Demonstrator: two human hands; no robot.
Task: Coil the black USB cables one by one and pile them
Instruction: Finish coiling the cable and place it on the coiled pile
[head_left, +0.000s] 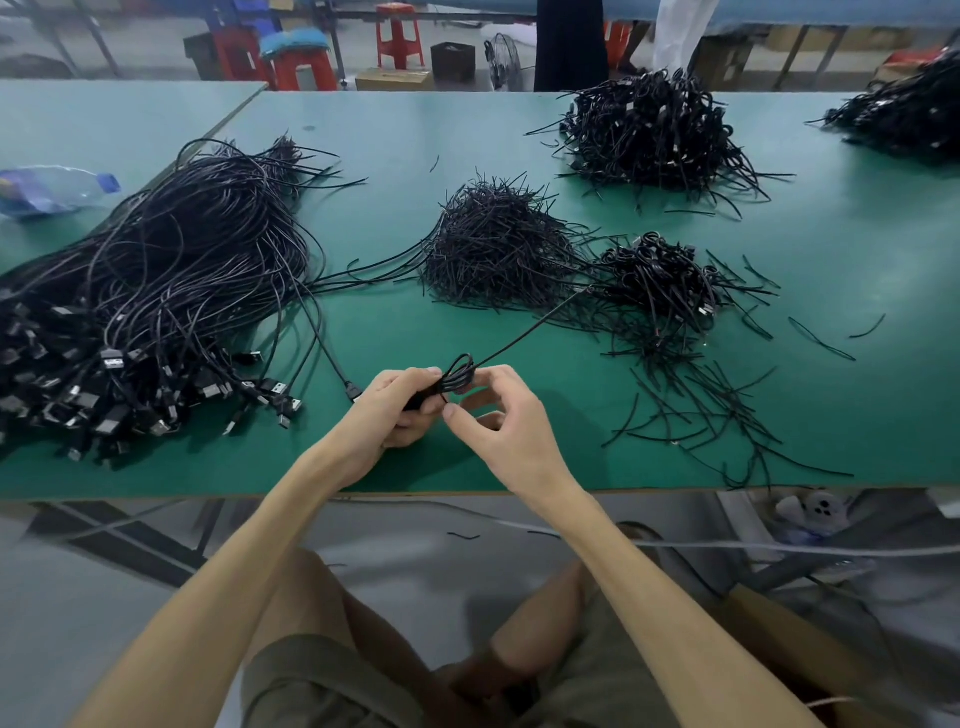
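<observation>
So, head view: 1 camera looked down over a green worktop (395, 135) and the person's 2 bare forearms.
Left hand (400, 410): fingers were curled round the gathered loops of 1 black cable (460, 376), gripping them just above the worktop's near edge.
Right hand (498, 421): fingers were bent against the right side of the same loops, fingertips on them and thumb tucked below.
Cable: it was held between both hands as a small coil; its free tail (535, 325) ran up and to the right toward the nearer coiled pile.
Uncoiled cables (171, 270): they lay in a large loose heap at the left, USB plugs bunched at the near-left end.
Tie heap (498, 249): a mound of short black ties sat in the middle of the worktop, beyond the hands.
Nearer coiled pile (660, 275): it sat just right of the tie heap.
Farther coiled pile (649, 130): it sat near the far edge, with another pile (909, 114) at the far right.
Stray ties (717, 410): they were scattered to the right of the hands.
Bottle (52, 189): clear plastic with a blue cap, it lay on its side at the far left.
Background: red stools (400, 34) and a fan (504, 62) stood on the floor beyond the worktop.
</observation>
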